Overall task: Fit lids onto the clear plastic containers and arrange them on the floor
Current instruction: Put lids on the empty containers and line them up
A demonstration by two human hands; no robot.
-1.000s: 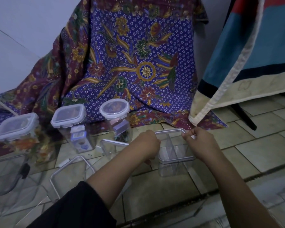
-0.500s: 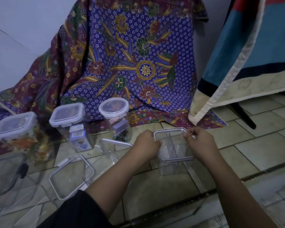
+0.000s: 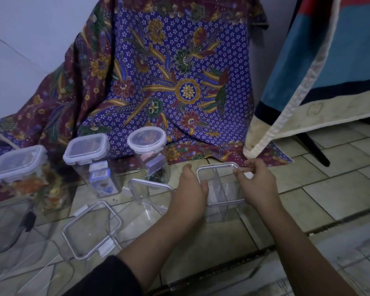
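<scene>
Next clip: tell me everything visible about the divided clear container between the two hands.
The divided container is clear, colourless plastic, square with rounded corners, and stands upright on the tiled floor. Thin clear partitions split its inside, which looks empty. A clear lid with a pale rim lies on top; whether it is clipped down cannot be told. The left hand grips its left wall, and the right hand pinches the lid's right edge near a white tab.

A home, by the look of it: a tiled floor (image 3: pixel 320 189), a batik cloth (image 3: pixel 169 82) draped against a plain wall (image 3: pixel 30 39), and a hanging towel (image 3: pixel 329 71).
</scene>
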